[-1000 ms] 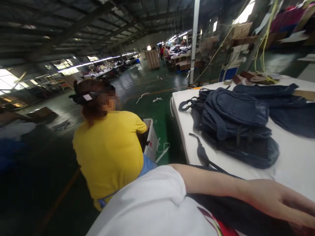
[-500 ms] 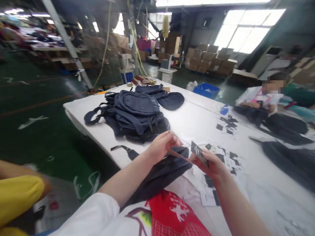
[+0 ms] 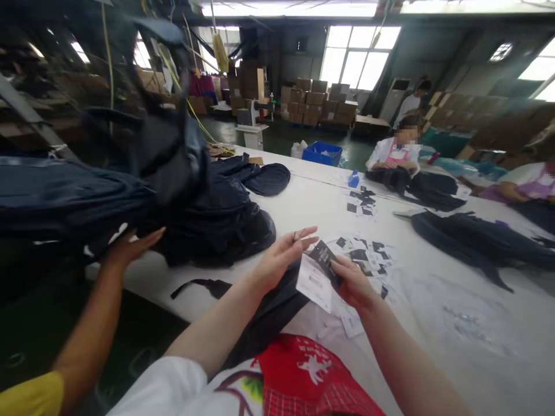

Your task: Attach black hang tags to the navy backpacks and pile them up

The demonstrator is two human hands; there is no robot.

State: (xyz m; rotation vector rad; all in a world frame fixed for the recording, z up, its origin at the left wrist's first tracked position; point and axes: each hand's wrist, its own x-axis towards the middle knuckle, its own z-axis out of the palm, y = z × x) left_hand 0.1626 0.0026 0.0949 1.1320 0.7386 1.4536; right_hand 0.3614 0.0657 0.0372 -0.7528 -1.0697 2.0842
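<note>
My right hand is closed on a black hang tag with pale lettering and a white printed card below it. Just left of these tags is my left hand, its fingers stretched out and a dark ring or loop at one finger. I cannot make out any string between the hands. Beneath my forearm and hands, dark fabric lies at the table edge, with a strap reaching left. More black tags and white cards are scattered on the white table beyond my right hand.
At left, a co-worker's hand with a yellow sleeve supports a navy backpack, close to a backpack pile. Across the table another person handles dark fabric. A blue bin stands beyond the table.
My view has swung right. The co-worker's arm and a blurred navy backpack have come in at left. My left fingers have straightened, and the white card now faces me.
</note>
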